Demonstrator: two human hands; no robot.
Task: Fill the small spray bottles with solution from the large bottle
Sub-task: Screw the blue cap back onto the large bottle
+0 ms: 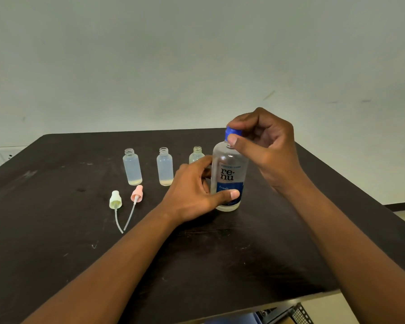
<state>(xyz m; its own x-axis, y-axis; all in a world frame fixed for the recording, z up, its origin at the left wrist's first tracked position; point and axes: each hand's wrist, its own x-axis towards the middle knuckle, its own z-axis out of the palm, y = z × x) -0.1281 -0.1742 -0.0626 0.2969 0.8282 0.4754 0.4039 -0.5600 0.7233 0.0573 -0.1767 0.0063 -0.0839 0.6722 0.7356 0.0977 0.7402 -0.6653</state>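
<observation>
Left hand (192,192) is wrapped around the lower body of the large bottle (228,178), thumb across the blue label, while the right hand (264,146) pinches its blue cap (232,133) between thumb and fingers. Bottle's standing upright on the dark table (56,230), right of center. To its left, three small bottles sit open in a row: the left one (132,166), the middle one (164,166), and the right one (196,155) partly behind the hand. Nearer, a pale green sprayer (115,200) and a pink sprayer (136,194) lie flat.

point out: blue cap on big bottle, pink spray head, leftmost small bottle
Blue screw cap (229,132), head view, its left side.
Pink plastic spray head (137,193), head view, its body.
Leftmost small clear bottle (132,168), head view, mid-wall.
</observation>
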